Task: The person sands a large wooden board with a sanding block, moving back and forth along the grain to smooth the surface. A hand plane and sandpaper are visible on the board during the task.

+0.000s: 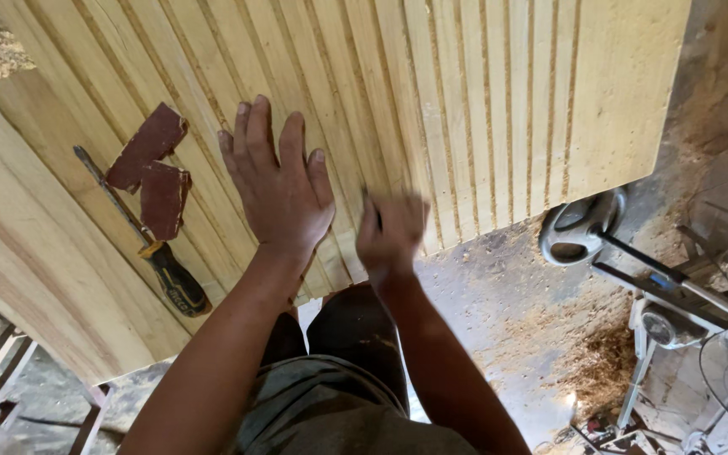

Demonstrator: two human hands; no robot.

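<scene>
Work piece: pale yellow grooved wooden panel (465, 101), lying flat and overhanging the floor at its near edge; every place below is given relative to it.
Long axis: the parallel grooves run from the near edge away from the person, leaning slightly left.
Right hand (391, 232): at the near edge, motion-blurred, clenched around something small and dark; what it is cannot be told.
Left hand (278, 181): released, palm flat on the panel, fingers spread, just left of the right hand.
Method, judged: strokes should follow the groove line, with the flat hand steadying the panel.
Left of the hands: two reddish-brown sandpaper pieces (152, 167) and a yellow-and-black-handled screwdriver (141, 236).
Beyond the near-right corner: sawdust-strewn concrete floor (507, 303), grey metal machine (625, 261).
</scene>
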